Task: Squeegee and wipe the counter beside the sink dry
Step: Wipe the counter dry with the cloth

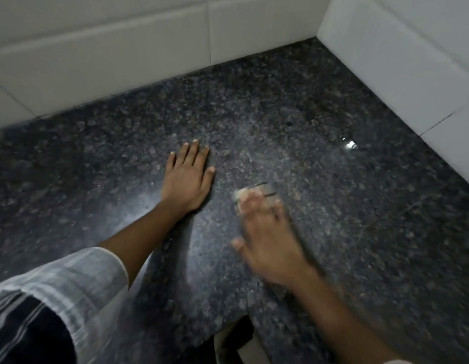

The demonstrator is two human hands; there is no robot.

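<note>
The dark speckled granite counter [320, 106] fills the view and shines as if wet in places. My left hand [187, 177] lies flat on it, palm down, fingers spread, holding nothing. My right hand [267, 232] is blurred by motion to the right of it. Under its fingers is a small light cloth with thin dark stripes [257, 191], pressed onto the counter. No squeegee is in view.
White tiled walls run along the back [123, 56] and the right side [412, 61], meeting in a corner at the upper right. A bright glint of water [350, 145] sits near the right wall. The counter's front edge [228, 329] is just below my hands.
</note>
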